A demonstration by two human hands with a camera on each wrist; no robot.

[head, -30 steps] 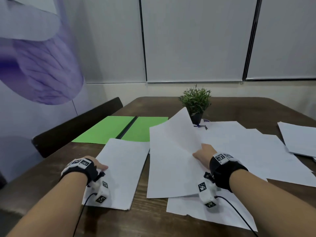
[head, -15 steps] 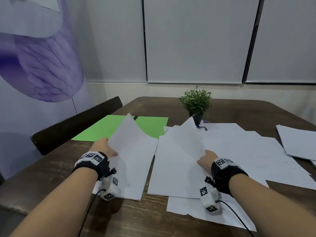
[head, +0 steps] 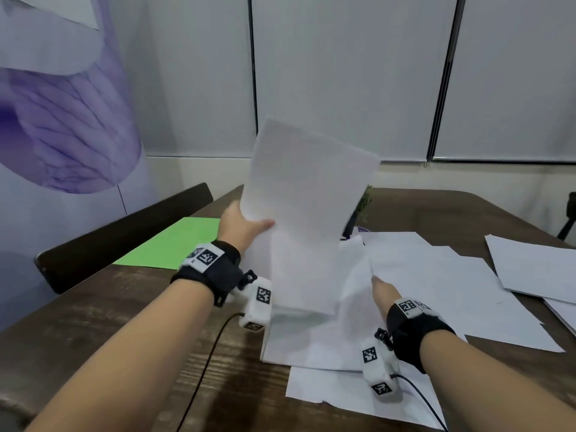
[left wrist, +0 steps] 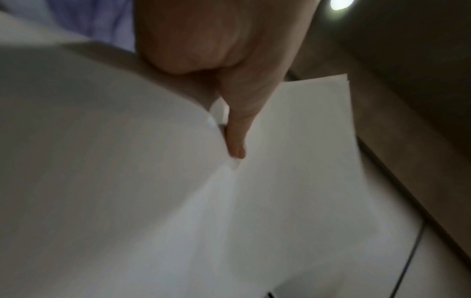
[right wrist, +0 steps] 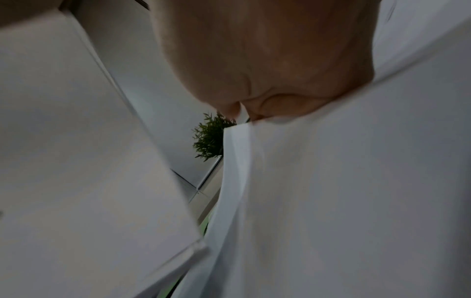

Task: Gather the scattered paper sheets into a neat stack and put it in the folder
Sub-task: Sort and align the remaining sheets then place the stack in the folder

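My left hand (head: 246, 224) pinches a white paper sheet (head: 308, 194) by its left edge and holds it up, nearly upright, above the table's middle; the left wrist view shows the thumb (left wrist: 235, 141) lying on that sheet (left wrist: 293, 161). My right hand (head: 381, 289) grips the edge of another white sheet (head: 358, 275) that is lifted off the pile, its fingers hidden under the paper (right wrist: 331, 181). Several more sheets (head: 436, 275) lie overlapping on the table. The open green folder (head: 174, 244) lies flat at the left, behind my left hand.
A small potted plant (head: 363, 204) stands behind the raised sheet, mostly hidden. More sheets (head: 536, 269) lie at the table's right edge. A dark chair back (head: 124, 232) runs along the left side. The brown wooden table (head: 109, 322) shows bare at front left.
My left hand has lifted its sheet off the table, up and to the right, over the middle pile. My right hand has stayed put, its sheet's edge raised.
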